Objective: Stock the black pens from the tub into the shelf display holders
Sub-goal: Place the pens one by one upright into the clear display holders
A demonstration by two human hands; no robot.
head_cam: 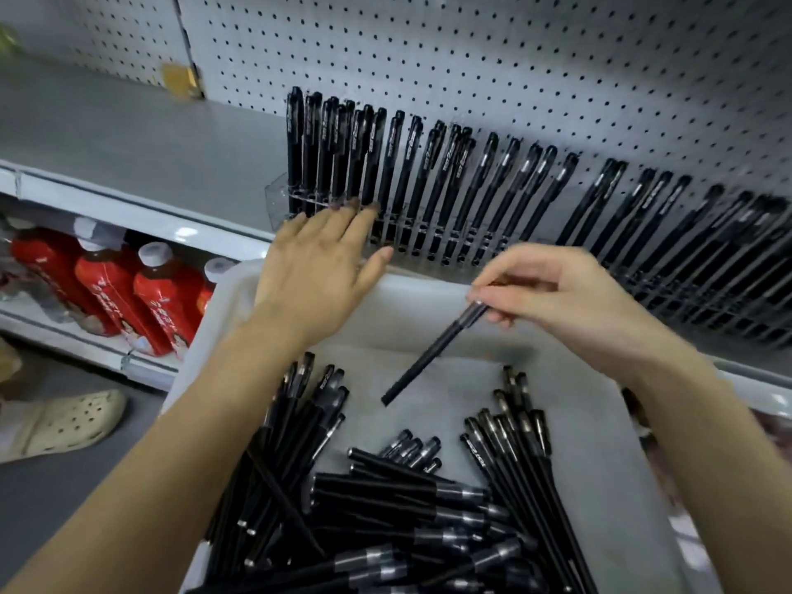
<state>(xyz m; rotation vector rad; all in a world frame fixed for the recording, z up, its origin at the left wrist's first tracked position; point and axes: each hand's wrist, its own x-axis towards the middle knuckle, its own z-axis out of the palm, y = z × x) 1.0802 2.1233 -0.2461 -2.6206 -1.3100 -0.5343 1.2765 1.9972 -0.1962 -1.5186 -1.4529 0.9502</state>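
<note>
A white tub (pixel 428 293) in front of me holds several loose black pens (pixel 385 508). On the shelf behind it stands a clear display holder (pixel 411 242) with a row of upright black pens (pixel 385 165). My left hand (pixel 317 263) is spread flat, its fingertips against the holder's left front. My right hand (pixel 553 289) pinches one black pen (pixel 428 358) at its upper end; the pen slants down-left over the tub. A second, dark holder (pixel 685 293) with more pens runs off to the right.
A grey pegboard (pixel 471 57) backs the shelf. The grey shelf top (pixel 128 135) lies left of the holders. Red bottles (pixel 107 285) stand on the lower shelf at left. A beige clog (pixel 64 422) is on the floor below.
</note>
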